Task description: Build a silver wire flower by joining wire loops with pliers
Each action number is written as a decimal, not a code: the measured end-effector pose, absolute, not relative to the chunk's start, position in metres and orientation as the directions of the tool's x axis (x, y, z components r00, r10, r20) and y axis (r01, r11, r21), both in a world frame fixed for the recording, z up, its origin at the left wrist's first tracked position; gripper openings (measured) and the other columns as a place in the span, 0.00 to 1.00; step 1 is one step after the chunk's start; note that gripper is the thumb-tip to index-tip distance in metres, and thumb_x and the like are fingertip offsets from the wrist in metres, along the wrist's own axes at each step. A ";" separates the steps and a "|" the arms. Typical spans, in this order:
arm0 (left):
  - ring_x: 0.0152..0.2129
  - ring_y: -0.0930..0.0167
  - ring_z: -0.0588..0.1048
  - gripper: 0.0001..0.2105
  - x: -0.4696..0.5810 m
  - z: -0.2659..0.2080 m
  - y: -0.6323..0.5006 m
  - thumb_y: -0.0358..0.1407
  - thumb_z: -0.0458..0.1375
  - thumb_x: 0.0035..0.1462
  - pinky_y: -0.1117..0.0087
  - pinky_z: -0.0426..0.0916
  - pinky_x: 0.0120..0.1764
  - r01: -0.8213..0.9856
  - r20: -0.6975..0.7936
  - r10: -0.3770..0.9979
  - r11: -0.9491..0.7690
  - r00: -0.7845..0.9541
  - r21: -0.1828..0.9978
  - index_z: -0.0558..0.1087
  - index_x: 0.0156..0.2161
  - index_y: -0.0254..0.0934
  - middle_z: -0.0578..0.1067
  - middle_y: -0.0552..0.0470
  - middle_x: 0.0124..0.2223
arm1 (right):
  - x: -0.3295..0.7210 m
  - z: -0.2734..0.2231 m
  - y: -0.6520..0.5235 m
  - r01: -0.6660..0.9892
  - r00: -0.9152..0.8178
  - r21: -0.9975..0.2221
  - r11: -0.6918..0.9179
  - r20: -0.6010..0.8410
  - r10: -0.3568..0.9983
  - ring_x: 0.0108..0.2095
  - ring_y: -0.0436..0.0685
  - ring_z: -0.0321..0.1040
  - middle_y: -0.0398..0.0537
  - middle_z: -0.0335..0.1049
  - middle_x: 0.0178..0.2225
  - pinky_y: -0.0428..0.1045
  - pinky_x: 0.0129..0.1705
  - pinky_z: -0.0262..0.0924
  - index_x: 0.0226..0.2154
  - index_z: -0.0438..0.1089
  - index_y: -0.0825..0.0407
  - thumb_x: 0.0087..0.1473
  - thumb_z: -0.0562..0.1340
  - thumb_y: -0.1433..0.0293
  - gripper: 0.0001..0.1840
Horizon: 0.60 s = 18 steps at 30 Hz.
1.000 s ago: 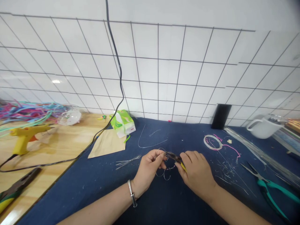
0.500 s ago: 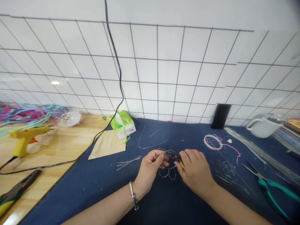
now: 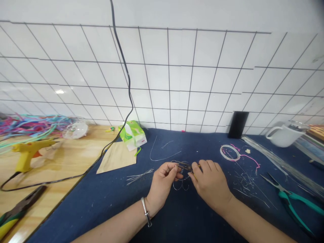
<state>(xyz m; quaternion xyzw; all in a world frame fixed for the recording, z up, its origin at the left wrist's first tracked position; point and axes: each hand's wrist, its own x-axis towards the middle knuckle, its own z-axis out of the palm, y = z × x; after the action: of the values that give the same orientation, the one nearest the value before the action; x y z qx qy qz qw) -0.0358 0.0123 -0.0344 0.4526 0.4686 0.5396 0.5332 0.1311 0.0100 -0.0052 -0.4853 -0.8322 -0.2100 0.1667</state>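
Two hands: left hand (image 3: 163, 180) pinching the looped wire (image 3: 181, 180) between finger and thumb; right hand (image 3: 211, 184) closed round dark metal pliers (image 3: 186, 166).
Looped wire: between the hands, near the pliers' tips; silvery, thin, rounded loops (partly hidden).
Cloth (image 3: 106, 202): dark blue, matte, flecked.
Loose wires (image 3: 140, 177): straight, thin, bundled beside the left hand.
White ring (image 3: 239, 156): round, pink strand attached.

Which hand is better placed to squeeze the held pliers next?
Probably the right hand: it grips the pliers by the handles, their head pointing toward the left hand, which is busy holding the looped wire.
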 end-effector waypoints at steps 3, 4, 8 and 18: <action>0.25 0.74 0.73 0.09 -0.035 -0.035 0.012 0.38 0.55 0.55 0.74 0.65 0.30 -0.159 -0.015 0.999 0.010 -0.034 0.987 0.69 0.34 0.32 0.73 0.51 0.31 | 0.131 -0.004 0.010 0.871 -0.485 0.204 0.446 0.493 0.722 0.35 0.59 0.57 0.54 0.63 0.31 0.53 0.36 0.48 0.43 0.66 0.55 0.57 0.53 0.65 0.15; 0.25 0.74 0.73 0.09 -0.035 -0.035 0.013 0.38 0.55 0.55 0.74 0.65 0.30 -0.162 -0.015 0.999 0.009 -0.039 0.987 0.69 0.34 0.32 0.73 0.51 0.30 | 0.131 -0.004 0.010 0.869 -0.489 0.208 0.448 0.497 0.717 0.34 0.58 0.57 0.54 0.63 0.31 0.53 0.36 0.48 0.43 0.66 0.55 0.57 0.53 0.65 0.15; 0.25 0.74 0.73 0.08 -0.036 -0.036 0.013 0.38 0.55 0.54 0.74 0.65 0.30 -0.161 -0.013 0.999 0.005 -0.046 0.987 0.69 0.34 0.32 0.73 0.51 0.30 | 0.133 -0.005 0.010 0.859 -0.505 0.217 0.464 0.505 0.700 0.33 0.58 0.58 0.53 0.64 0.31 0.53 0.35 0.48 0.44 0.66 0.54 0.57 0.53 0.64 0.16; 0.24 0.75 0.73 0.08 -0.037 -0.034 0.012 0.38 0.55 0.55 0.74 0.65 0.31 -0.140 0.005 1.000 -0.008 -0.026 0.990 0.69 0.34 0.33 0.74 0.51 0.30 | 0.139 -0.011 0.014 0.840 -0.526 0.181 0.511 0.503 0.686 0.30 0.55 0.59 0.50 0.64 0.28 0.51 0.33 0.50 0.43 0.67 0.54 0.57 0.54 0.64 0.15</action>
<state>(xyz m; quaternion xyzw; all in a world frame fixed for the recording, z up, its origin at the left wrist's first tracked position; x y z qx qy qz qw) -0.0373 0.0122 -0.0345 0.4589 0.4686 0.5419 0.5256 0.1395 0.0139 -0.0105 -0.4496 -0.8488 -0.2057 0.1873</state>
